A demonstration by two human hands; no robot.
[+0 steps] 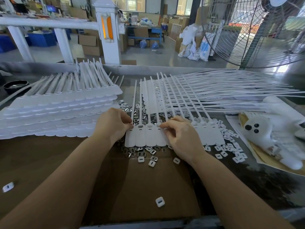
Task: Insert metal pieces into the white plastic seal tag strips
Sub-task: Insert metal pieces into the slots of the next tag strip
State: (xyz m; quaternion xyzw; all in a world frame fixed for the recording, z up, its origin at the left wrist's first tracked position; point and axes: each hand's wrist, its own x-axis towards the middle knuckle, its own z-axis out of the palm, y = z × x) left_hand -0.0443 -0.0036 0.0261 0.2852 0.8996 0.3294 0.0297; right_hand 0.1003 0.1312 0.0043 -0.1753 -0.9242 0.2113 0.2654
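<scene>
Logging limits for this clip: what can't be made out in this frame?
- Head view: whether the left hand pinches a metal piece; its fingertips hide it.
- Strip slots under the right hand: covered.
- Which slots are filled: too small.
- Stacked strips: cut off at the left edge.

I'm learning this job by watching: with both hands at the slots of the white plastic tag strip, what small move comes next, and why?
Probably press the piece under the right hand into its slot on the white plastic seal tag strip, while the left hand steadies the strip's end. Both sets of fingertips sit on the slot row, and shiny metal pieces lie loose beyond.
</scene>
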